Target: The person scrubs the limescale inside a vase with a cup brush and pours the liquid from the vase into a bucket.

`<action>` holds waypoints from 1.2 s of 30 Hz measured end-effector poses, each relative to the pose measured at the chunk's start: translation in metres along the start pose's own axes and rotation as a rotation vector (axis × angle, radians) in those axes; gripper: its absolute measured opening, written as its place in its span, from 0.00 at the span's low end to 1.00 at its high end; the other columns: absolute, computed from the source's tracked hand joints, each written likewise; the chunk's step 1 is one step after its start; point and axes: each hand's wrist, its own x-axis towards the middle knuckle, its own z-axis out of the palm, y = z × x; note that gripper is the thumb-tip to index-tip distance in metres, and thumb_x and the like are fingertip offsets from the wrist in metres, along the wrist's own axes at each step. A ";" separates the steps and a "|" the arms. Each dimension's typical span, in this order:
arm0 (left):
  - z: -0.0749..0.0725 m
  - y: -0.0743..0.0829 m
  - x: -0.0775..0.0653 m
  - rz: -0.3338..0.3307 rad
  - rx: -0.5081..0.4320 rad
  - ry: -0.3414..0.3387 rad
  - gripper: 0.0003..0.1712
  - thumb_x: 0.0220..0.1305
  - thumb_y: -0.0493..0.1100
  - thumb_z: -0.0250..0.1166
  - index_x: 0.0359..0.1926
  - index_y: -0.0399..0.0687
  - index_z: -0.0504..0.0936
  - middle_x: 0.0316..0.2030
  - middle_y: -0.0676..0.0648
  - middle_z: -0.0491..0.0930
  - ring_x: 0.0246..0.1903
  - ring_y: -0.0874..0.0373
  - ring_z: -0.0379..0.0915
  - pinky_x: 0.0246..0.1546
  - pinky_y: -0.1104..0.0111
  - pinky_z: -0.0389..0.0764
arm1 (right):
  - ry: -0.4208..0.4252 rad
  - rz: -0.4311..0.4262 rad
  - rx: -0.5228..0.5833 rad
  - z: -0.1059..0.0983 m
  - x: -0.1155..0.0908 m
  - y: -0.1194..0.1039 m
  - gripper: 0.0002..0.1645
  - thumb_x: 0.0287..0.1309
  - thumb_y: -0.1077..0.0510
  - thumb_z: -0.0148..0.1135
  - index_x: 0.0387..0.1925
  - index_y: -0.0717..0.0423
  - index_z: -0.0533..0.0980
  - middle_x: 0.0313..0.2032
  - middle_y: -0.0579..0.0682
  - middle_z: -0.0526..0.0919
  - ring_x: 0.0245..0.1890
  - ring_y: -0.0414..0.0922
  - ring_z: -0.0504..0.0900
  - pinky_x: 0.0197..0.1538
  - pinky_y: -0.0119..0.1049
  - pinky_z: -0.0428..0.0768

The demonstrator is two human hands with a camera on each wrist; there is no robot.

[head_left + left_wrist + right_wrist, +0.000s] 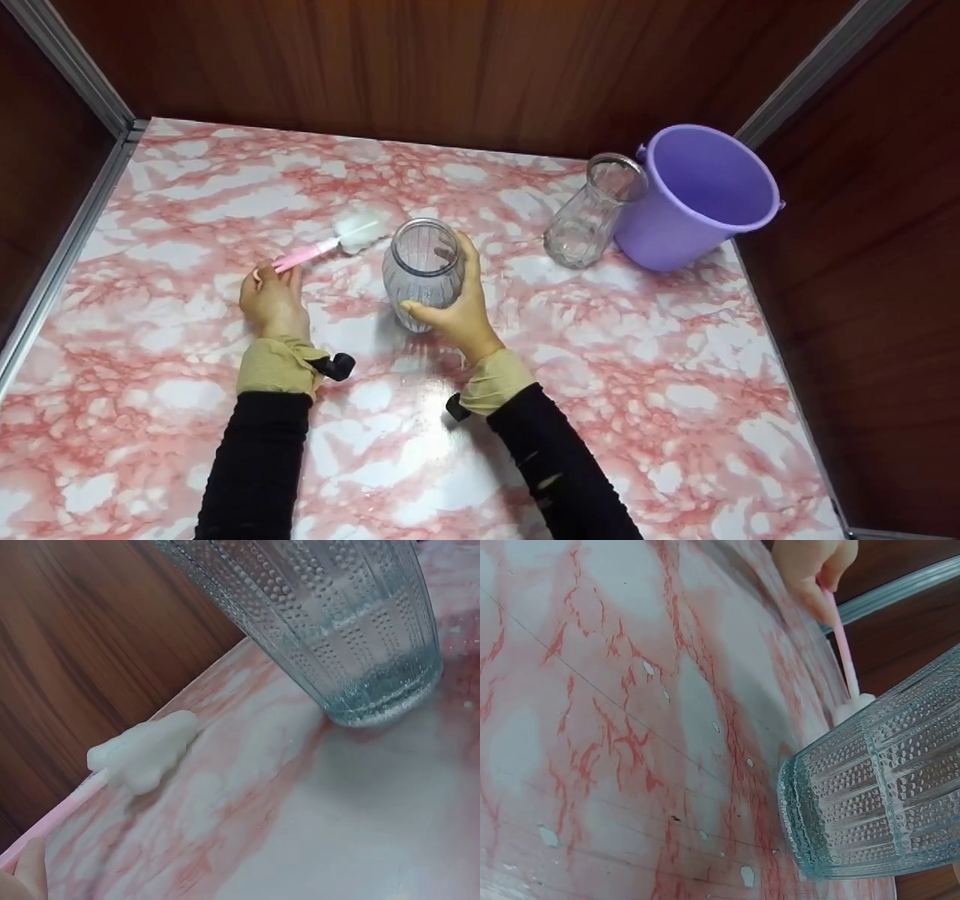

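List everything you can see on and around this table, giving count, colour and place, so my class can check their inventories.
Ribbed glass jar: 1, clear, centre
Sponge brush: 1, pink handle and white head, left of the jar
Bucket: 1, purple, far right corner
Flared glass vase: 1, clear, just left of the bucket
Marbled tabletop: 1, red-pink and white, underneath
Wood-grain panels: 3, brown, back and both sides
Metal strips: several, grey, along panel edges
Wrist cameras: 2, black, one per wrist
Cuffs: 2, beige, at the wrists
Sleeves: 2, black, on the forearms
Left hand: 1, holding the brush handle
Right hand: 1, gripping the jar
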 end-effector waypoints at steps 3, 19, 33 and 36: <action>-0.001 0.000 0.001 -0.037 -0.041 -0.006 0.21 0.73 0.39 0.48 0.63 0.35 0.68 0.61 0.35 0.67 0.60 0.47 0.69 0.54 0.68 0.76 | 0.000 0.000 0.007 0.000 0.000 0.001 0.65 0.33 0.66 0.79 0.71 0.55 0.50 0.65 0.56 0.62 0.62 0.51 0.67 0.60 0.44 0.73; -0.010 0.005 0.010 0.034 0.149 -0.022 0.21 0.62 0.24 0.58 0.57 0.30 0.71 0.47 0.41 0.71 0.57 0.48 0.71 0.48 0.70 0.79 | -0.005 0.012 0.004 -0.001 0.000 0.001 0.66 0.33 0.65 0.79 0.71 0.54 0.49 0.66 0.56 0.61 0.62 0.52 0.67 0.61 0.44 0.72; -0.026 0.009 0.020 0.297 0.882 -0.041 0.14 0.59 0.34 0.67 0.47 0.37 0.81 0.38 0.48 0.78 0.35 0.62 0.73 0.39 0.75 0.78 | -0.012 0.012 0.013 0.000 0.000 0.003 0.65 0.34 0.65 0.79 0.71 0.53 0.49 0.66 0.55 0.61 0.62 0.51 0.68 0.61 0.44 0.72; -0.027 0.009 0.019 0.440 1.125 -0.024 0.11 0.59 0.40 0.68 0.42 0.41 0.84 0.37 0.48 0.81 0.34 0.62 0.74 0.36 0.75 0.75 | -0.014 0.000 0.013 0.000 0.001 0.003 0.65 0.34 0.65 0.79 0.71 0.54 0.49 0.66 0.55 0.61 0.62 0.51 0.67 0.61 0.45 0.72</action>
